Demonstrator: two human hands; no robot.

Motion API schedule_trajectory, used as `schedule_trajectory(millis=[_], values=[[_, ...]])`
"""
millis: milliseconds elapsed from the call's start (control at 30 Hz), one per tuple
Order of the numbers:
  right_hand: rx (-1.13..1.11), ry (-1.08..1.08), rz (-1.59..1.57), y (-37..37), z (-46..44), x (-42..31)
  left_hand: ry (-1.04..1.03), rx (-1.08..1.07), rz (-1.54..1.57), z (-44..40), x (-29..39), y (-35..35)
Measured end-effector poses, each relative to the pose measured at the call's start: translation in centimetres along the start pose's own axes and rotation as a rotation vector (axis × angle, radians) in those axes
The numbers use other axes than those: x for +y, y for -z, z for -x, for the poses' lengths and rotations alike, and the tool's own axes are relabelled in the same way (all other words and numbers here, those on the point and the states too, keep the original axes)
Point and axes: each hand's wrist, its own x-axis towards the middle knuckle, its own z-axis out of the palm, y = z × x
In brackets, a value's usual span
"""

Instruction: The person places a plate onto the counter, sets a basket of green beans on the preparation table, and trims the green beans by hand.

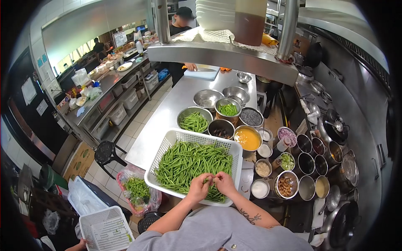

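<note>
A white perforated basket (152, 175) full of long green beans (188, 161) sits in front of me on the steel table's near end. Over the basket's near right part, my left hand (198, 188) and my right hand (225, 184) are close together, fingers pinched. A bit of green bean shows at my left fingertips. What the right fingertips pinch is too small to make out. Just beyond the basket stands a steel bowl of cut green beans (194, 121). Beside it is a bowl with dark pieces (221, 129).
Steel containers stand at the right, among them yellow liquid (247, 138), peanuts (286, 185) and sliced onions (287, 137). A plastic-lined basket of green trimmings (137, 189) is at lower left. Another person's hand holds a white basket (105, 229). A person with a knife (200, 69) works across the table.
</note>
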Motion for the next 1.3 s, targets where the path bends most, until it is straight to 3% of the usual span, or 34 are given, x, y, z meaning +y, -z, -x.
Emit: schedule_trajectory(millis=[33, 133, 267, 400, 533, 767, 967, 1167, 1233, 1300], values=[[0.006, -0.012, -0.078, 0.0, -0.1, 0.0, -0.080, 0.033, -0.016, 0.0, 0.1, -0.3], [0.003, 0.031, -0.232, 0.5, 0.6, -1.8, 0.225, -0.031, -0.115, -0.5, 0.5, 0.6], [-0.129, 0.106, -0.329, 0.7, 1.3, -3.0, 0.268, -0.118, -0.274, -0.6, -1.5, 1.4], [-0.099, 0.317, 0.003, 1.0, 1.9, -4.1, 0.110, -0.246, -0.310, 0.3, -3.3, 1.3], [-0.100, 0.507, 0.279, 1.1, 2.8, -4.6, 0.259, -0.451, -0.454, -0.5, -2.6, 2.6], [-0.139, 0.429, 0.532, 0.9, 3.7, -5.1, 0.194, -0.444, -0.533, -0.8, -3.3, 3.1], [-0.137, 0.368, 0.543, 1.2, 3.8, -4.9, 0.184, -0.451, -0.524, -0.4, -3.3, 2.6], [0.162, 0.094, 0.559, 2.8, 2.1, -6.0, 0.132, -0.419, -0.357, 0.3, -1.6, 0.9], [0.202, 0.256, 0.472, 3.8, 0.9, -5.1, 0.103, -0.357, -0.282, 0.9, -1.7, 0.3], [0.130, 0.362, 0.481, 4.0, 0.5, -4.9, 0.222, -0.315, -0.294, 0.7, -1.4, 0.5]])
